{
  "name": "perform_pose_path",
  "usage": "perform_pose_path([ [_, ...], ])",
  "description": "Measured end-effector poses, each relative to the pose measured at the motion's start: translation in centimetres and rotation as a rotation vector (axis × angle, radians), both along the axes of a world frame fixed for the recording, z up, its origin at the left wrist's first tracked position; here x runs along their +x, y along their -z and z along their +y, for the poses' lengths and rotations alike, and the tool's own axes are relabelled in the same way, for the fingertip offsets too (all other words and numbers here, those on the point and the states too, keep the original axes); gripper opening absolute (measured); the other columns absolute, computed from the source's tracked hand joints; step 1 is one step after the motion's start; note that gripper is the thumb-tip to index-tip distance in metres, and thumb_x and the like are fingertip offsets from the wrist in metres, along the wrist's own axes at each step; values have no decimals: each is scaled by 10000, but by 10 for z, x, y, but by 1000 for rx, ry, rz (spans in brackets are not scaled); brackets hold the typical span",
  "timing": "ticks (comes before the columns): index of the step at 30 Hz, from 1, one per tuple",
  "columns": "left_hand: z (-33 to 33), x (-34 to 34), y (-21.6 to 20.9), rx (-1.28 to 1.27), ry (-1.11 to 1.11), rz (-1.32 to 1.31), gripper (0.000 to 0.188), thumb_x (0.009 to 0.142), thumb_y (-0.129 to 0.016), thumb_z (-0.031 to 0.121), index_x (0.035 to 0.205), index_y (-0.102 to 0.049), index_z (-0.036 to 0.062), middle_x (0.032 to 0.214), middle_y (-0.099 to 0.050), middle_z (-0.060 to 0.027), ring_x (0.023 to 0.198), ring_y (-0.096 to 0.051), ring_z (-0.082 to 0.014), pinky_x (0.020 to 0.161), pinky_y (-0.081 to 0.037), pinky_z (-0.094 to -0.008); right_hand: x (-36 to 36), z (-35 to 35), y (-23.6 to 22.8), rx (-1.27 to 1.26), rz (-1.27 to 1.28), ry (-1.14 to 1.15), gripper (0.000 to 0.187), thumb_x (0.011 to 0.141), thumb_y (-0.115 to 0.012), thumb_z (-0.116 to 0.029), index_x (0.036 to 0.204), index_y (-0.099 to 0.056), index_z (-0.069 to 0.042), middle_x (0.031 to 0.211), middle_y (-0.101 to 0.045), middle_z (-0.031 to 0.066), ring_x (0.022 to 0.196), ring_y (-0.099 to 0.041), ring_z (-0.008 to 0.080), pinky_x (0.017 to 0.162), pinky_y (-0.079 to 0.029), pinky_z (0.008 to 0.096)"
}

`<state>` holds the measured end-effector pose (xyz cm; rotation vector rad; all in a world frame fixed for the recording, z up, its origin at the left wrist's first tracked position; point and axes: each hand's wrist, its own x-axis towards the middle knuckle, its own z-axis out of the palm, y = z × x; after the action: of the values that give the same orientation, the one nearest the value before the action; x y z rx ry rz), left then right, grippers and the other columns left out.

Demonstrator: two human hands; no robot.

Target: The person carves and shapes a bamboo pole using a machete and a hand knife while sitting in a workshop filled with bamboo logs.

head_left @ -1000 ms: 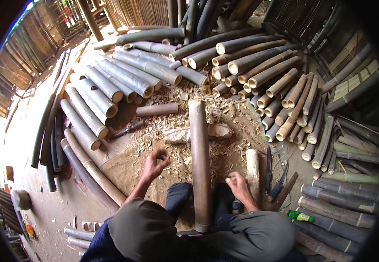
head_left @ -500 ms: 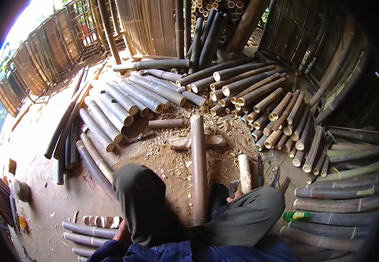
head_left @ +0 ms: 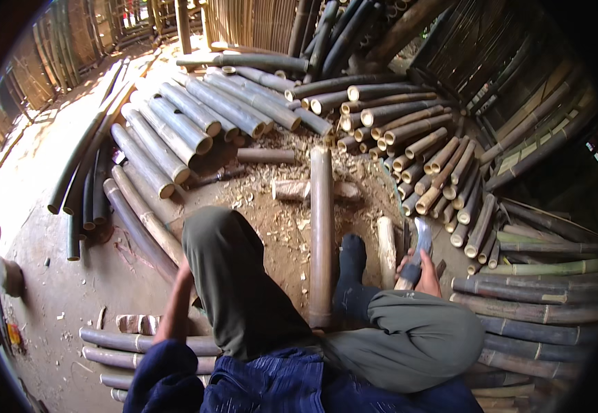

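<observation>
My right hand (head_left: 428, 277), beyond my right knee, is closed round a bladed hand tool (head_left: 423, 236) with a grey metal head, a dark collar and a pale wooden handle. The head points away from me. My left hand (head_left: 187, 275) is beside my left knee; its fingers are hidden behind the leg. A long brown bamboo tube (head_left: 320, 241) lies between my legs, its far end resting across a short pale log (head_left: 292, 190). Near the tool stands a pale, stripped wooden piece (head_left: 386, 252), just right of my dark-socked foot (head_left: 351, 275).
Cut bamboo tubes lie in rows at the far left (head_left: 192, 124) and in a stack (head_left: 409, 138) at the far right. More bamboo (head_left: 533, 310) is piled by my right side. Wood chips (head_left: 258, 186) cover the ground ahead. A short bamboo piece (head_left: 266, 155) lies beyond the log.
My right hand has come out from behind the right knee and moved right with the bladed tool in it. My left forearm has come further into view. The view has shifted.
</observation>
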<state>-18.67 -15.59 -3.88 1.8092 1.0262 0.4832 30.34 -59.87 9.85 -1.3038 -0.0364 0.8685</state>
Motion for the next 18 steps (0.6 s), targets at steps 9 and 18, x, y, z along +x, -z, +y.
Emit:
perform_pose_path([
  [9,125,212,-189,-34,352,-28,351,909,-703,263,1157,-666,17,815,-628,8,720,-622,-88,619,-505,-249,48,151,-22,-71,-96,-249,178,1074,-573,-214,1175,-493,-90,834,-704,150,646,-721,252,558,-631,390],
  [18,139,442,-56,-428,490,28,1353,675,-996,359,1660,-132,27,1650,-252,-352,1511,-363,-440,1225,-429,-517,111,239,39,-69,138,-170,261,1084,-576,-308,1129,-585,-51,818,-688,95,651,-698,221,552,-607,370],
])
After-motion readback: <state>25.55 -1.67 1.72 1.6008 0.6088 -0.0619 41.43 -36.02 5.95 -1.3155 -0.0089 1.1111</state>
